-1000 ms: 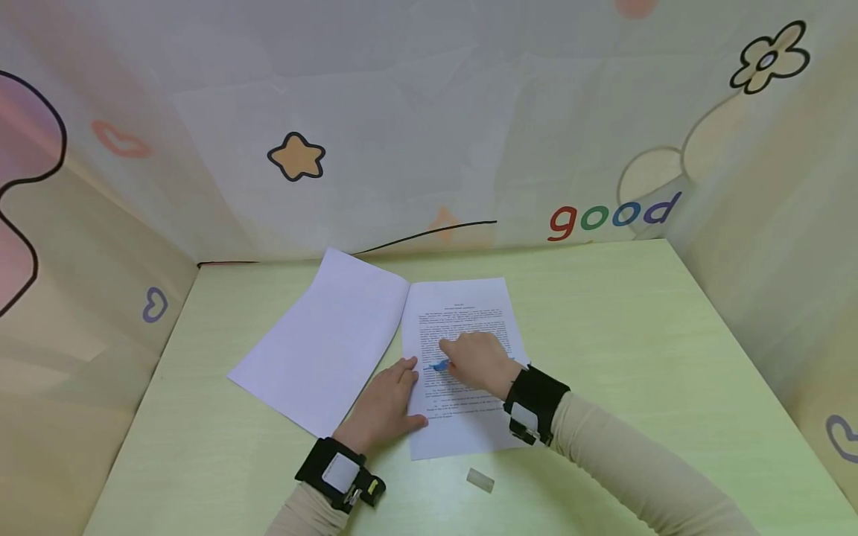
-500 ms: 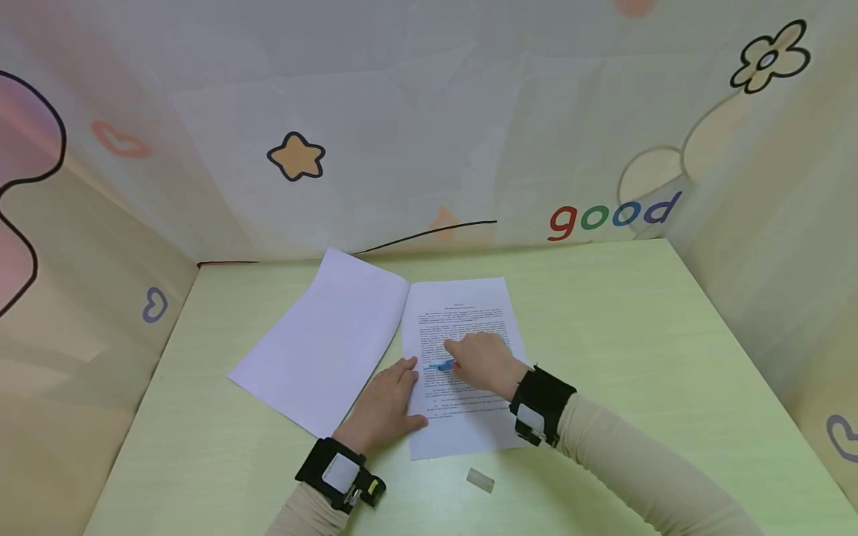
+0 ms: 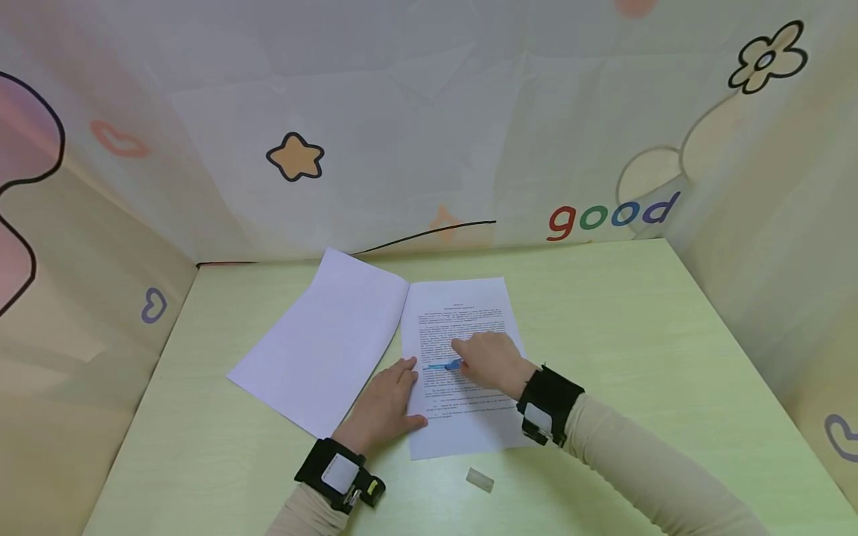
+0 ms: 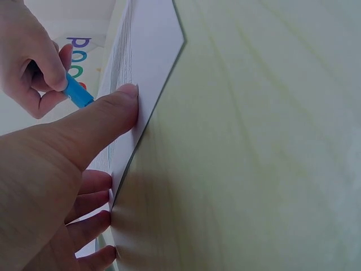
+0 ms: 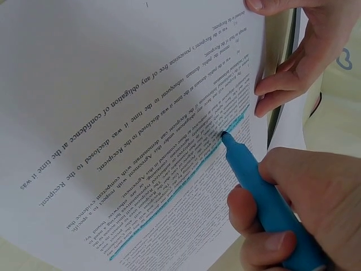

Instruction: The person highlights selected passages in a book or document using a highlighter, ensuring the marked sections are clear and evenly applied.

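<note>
My right hand grips a blue highlighter, its fingers curled round the barrel. The highlighter's dark tip touches the printed page, on a bright blue line that runs across the text and reaches past the tip on both sides. My left hand lies along the page's left edge. Its fingers and thumb are spread, and the thumb rests on the paper near the lower corner. In the head view the right hand hides part of the text and most of the highlighter.
A blank white sheet lies turned over to the left, joined to the page near its top. A small grey rectangular piece lies on the pale green table below the page. Printed curtains stand behind and at both sides.
The right hand and highlighter have slid a little to the right across the page, and more of the blue line shows left of the tip. The left hand has stayed put.
</note>
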`<state>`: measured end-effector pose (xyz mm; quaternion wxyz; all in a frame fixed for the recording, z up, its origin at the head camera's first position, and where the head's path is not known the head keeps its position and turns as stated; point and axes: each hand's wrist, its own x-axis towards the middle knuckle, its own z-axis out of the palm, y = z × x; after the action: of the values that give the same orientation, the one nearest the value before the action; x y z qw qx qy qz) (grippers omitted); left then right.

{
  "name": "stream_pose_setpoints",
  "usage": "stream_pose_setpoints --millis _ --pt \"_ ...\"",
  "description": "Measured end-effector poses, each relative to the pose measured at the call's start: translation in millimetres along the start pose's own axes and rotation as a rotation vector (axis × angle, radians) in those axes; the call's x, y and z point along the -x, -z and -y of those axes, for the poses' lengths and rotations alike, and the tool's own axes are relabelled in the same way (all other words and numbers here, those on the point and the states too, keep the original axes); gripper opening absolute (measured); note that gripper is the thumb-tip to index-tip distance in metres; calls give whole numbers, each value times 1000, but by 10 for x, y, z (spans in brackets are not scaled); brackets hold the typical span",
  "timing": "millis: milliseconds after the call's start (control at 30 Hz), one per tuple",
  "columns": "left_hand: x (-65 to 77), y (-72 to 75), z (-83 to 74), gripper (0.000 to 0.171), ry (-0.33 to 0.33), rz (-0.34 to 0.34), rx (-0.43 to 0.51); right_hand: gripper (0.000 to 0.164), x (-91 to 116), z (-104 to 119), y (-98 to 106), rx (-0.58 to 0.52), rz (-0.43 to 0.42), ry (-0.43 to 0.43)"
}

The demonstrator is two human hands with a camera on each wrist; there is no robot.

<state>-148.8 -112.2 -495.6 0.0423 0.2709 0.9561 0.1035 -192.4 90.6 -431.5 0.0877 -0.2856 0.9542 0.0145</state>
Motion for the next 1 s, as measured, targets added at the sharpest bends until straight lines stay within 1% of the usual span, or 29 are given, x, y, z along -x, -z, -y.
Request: stream_pose_setpoints --millis 333,700,1000 --pt "-1 -11 -1 78 11 3 8 20 50 -104 1 10 29 -11" --pt "1 -3 -10 78 15 -4 26 13 120 -210 13 -8 28 -5" --pt "-8 -3 -7 78 21 -4 31 13 162 -284 13 -24 48 -23"
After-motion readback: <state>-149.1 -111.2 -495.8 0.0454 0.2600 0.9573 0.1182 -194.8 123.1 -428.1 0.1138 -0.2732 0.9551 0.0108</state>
